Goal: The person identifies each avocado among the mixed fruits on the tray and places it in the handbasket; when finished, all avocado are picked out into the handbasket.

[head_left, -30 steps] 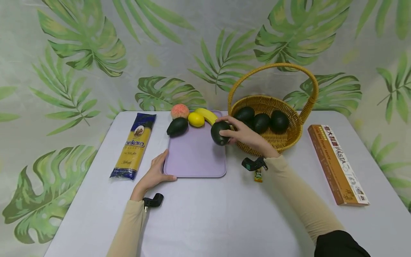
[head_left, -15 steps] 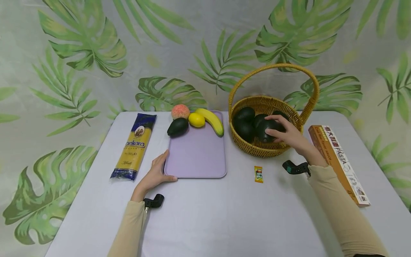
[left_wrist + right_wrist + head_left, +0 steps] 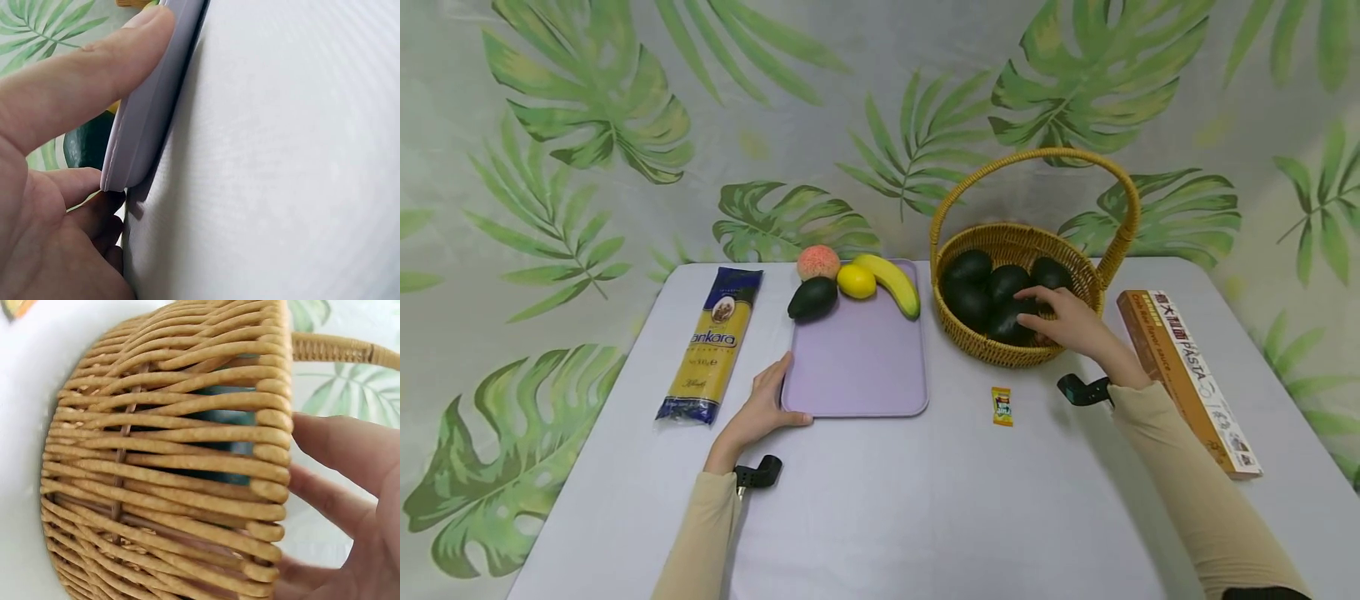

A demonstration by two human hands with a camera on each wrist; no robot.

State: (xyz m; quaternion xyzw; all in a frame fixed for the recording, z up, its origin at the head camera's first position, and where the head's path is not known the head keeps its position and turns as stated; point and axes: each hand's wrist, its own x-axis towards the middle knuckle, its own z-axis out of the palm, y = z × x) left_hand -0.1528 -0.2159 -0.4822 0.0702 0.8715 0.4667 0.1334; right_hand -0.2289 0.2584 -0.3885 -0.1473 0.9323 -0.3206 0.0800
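My left hand [image 3: 762, 411] rests at the near left corner of a lilac tray [image 3: 857, 375]. In the left wrist view the straight thumb [image 3: 94, 78] lies along the tray's edge and a fingertip touches its side. On the right, my right hand [image 3: 1075, 327] reaches over the near right rim of a wicker basket [image 3: 1011, 357], thumb and fingers spread apart. Just beside these fingers, a dark green avocado [image 3: 1009, 325] lies among several others in the basket. The right wrist view shows mostly woven basket wall [image 3: 175, 456], with dark green behind the gaps.
Along the tray's back lie a peach [image 3: 818, 262], another avocado [image 3: 813, 298], a lemon [image 3: 857, 282] and a banana [image 3: 891, 285]. A pasta bag [image 3: 711, 346] lies left, a pasta box [image 3: 1187, 383] right. A small yellow packet [image 3: 1002, 407] sits before the basket, whose tall handle [image 3: 1037, 155] arches up.
My right hand has carried an avocado from above the tray's right side into the basket and let it go. The left hand has stayed at the tray's corner.
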